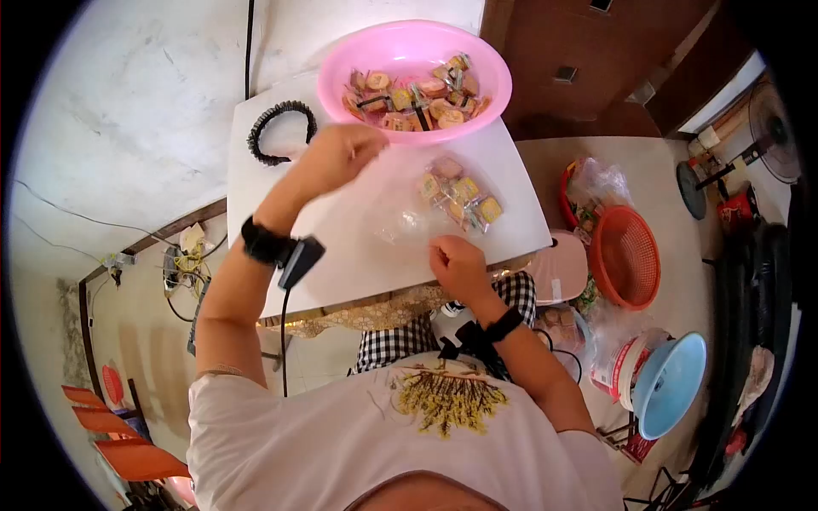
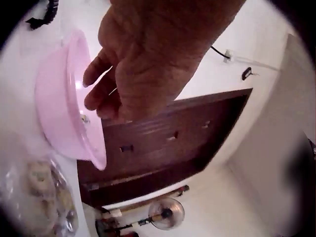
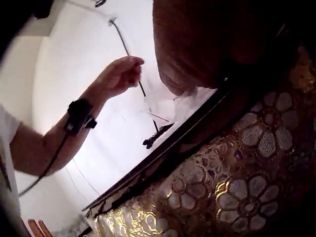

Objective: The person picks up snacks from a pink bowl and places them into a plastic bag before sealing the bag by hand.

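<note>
Plastic bag [image 1: 402, 226] aslant, filled end toward pink basin [image 1: 498, 89]

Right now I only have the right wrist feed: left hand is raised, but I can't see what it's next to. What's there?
Observer: Head view puts the left hand by the near rim of a pink basin; can't tell if they touch.

Operator: Anything in it?

Observer: Yes, a loose heap of wrapped packets.

Operator: And past the plastic on my side?

Observer: A smaller group of packets on the white table, beyond the right hand, apparently in a clear bag.
</note>
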Available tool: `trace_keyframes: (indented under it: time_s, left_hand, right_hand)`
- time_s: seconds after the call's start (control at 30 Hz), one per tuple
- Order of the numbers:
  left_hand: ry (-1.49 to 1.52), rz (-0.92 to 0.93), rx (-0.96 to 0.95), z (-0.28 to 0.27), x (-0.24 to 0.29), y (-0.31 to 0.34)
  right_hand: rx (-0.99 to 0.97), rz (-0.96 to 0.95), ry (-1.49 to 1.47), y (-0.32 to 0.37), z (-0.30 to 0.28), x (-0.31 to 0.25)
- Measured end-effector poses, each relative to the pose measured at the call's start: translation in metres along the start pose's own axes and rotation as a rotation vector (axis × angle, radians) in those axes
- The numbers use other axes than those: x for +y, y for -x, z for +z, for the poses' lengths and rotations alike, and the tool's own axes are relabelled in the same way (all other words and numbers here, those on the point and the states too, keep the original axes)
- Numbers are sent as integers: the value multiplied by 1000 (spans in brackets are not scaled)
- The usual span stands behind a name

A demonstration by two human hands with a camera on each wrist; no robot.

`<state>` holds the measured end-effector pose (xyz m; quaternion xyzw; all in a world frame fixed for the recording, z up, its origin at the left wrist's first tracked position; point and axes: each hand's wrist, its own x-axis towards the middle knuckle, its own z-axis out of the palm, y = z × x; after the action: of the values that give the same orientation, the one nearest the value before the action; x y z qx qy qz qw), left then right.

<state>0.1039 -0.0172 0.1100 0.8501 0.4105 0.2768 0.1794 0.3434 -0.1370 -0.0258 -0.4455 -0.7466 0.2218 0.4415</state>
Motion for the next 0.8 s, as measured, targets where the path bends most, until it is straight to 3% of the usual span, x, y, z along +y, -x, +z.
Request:
trace_keyframes:
  time_s: [0.03, 0.13, 0.17, 0.23, 0.3, 0.37, 0.47, 0.57, 0.6, 0.7, 0.8]
  left_hand:
    - [-84, -16, 87, -3, -24, -26]
    - [-288, -213, -162, 12, -75, -70]
    - [-311, -164, -194, 24, -92, -78]
    - [-356, -65, -260, 43, -105, -90]
    - [-471, -164, -384, 52, -104, -98]
    - [-536, -141, -493, 54, -99, -104]
    - [-541, -288, -460, 50, -72, -105]
    - [-398, -140, -245, 44, -93, -96]
    - [-471, -110, -251, 26, -77, -91]
    - [-76, -283, -39, 4, -50, -57]
    - [243, -307, 86, -6, -9, -3]
  right_hand:
    - [-39, 30, -21, -3, 1, 4]
    - [-95, 110, -78, 1, -6, 3]
    - [-96, 112, -88, 1, -6, 3]
    - [-98, 119, -110, 1, -7, 5]
    - [-99, 104, -127, -3, -7, 5]
    - [-107, 98, -134, 0, -8, 7]
    - [-116, 86, -125, -1, -8, 8]
    - [-88, 75, -104, 0, -7, 7]
    - [-76, 73, -98, -1, -7, 5]
    - [-42, 49, -98, 3, -4, 7]
    - [-25, 26, -44, 5, -2, 6]
